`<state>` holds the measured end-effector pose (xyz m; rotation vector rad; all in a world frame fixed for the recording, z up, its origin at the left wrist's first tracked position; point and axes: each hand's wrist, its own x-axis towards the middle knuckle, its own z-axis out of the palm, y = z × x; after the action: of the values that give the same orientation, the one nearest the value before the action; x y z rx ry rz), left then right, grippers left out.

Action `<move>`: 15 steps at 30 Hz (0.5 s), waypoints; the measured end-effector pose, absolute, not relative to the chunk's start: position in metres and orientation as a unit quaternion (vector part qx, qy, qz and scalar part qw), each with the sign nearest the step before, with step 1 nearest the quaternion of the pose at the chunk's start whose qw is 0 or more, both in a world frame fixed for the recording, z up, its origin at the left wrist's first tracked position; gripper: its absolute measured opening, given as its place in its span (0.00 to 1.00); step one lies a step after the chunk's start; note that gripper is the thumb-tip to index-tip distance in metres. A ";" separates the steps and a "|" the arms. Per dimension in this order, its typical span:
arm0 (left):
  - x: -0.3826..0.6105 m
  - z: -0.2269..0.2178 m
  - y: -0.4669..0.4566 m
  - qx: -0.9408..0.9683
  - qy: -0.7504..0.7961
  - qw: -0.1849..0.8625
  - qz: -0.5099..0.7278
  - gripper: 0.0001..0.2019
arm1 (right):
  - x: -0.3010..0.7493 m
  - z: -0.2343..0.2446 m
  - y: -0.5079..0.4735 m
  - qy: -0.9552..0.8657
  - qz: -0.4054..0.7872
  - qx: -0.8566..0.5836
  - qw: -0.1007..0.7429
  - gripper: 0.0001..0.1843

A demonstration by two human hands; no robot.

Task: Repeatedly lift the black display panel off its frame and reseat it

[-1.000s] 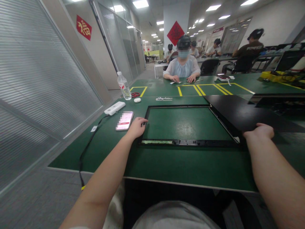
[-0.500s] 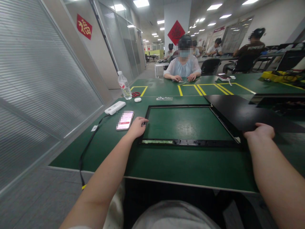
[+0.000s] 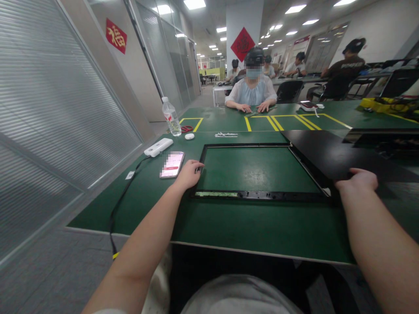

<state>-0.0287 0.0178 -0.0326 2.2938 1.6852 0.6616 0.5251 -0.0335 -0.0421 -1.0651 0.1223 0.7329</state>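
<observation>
A thin black rectangular frame [image 3: 281, 196] lies flat on the green table, with a green strip set into the left part of its near side. My left hand [image 3: 190, 173] is closed around the frame's left side. Over the frame's right side, a flat black panel [image 3: 327, 150] sits tilted, overlapping the edge. My right hand [image 3: 357, 180] grips the panel's near edge, thumb on top and most fingers hidden. Close to my left hand is a phone [image 3: 172, 165] with a lit screen.
A white power bank [image 3: 159, 148] with a black strap, a white case [image 3: 189, 136], a water bottle [image 3: 171, 117] and red scissors [image 3: 187, 129] are at the left. Small pale parts [image 3: 225, 135] lie beyond the frame. A person [image 3: 251, 87] sits opposite; dark panels [image 3: 386, 135] lie far right.
</observation>
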 end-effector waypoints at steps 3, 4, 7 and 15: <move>-0.028 -0.032 0.018 0.780 0.575 0.107 0.221 0.20 | 0.514 -0.034 -0.036 0.125 0.294 -0.524 0.790 0.15; -0.028 -0.032 0.017 0.780 0.576 0.108 0.220 0.20 | 0.511 -0.032 -0.037 0.132 0.289 -0.526 0.789 0.14; -0.027 -0.031 0.017 0.778 0.578 0.111 0.219 0.20 | 0.502 -0.026 -0.040 0.133 0.287 -0.522 0.792 0.12; -0.030 -0.035 0.019 0.779 0.562 0.126 0.250 0.19 | 0.494 -0.014 -0.043 0.091 0.303 -0.457 0.831 0.11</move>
<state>-0.0303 0.0192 -0.0345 2.2678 1.6363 0.7275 0.4939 -0.0428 -0.0136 -0.9694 0.1934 0.6428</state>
